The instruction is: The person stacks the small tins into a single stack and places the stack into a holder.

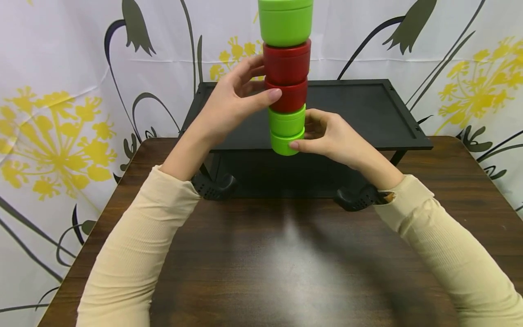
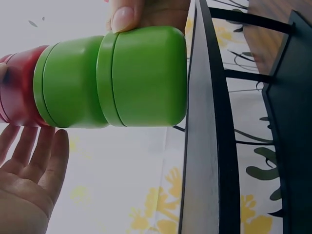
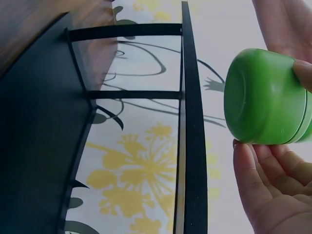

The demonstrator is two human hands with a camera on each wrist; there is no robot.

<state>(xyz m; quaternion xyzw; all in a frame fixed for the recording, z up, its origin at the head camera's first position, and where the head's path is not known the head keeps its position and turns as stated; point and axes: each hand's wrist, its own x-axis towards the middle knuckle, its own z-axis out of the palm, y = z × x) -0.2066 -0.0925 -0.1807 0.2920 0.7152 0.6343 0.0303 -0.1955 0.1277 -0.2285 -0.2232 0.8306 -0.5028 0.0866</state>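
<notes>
A tall stack of green and red plastic cups is held upright in the air between both hands, its top cut off by the head view. From above come a green cup, two red cups and two smaller green cups. My left hand grips the stack at the red cups, thumb in front. Lower down, my right hand holds the lowest green cup between thumb and fingers. That cup's rounded base hangs free, apart from the shelf edge in the right wrist view.
A black shelf on legs stands at the back of the brown wooden table, behind the stack. A white curtain with yellow and grey flowers hangs behind. Black wrist cameras are worn on both wrists.
</notes>
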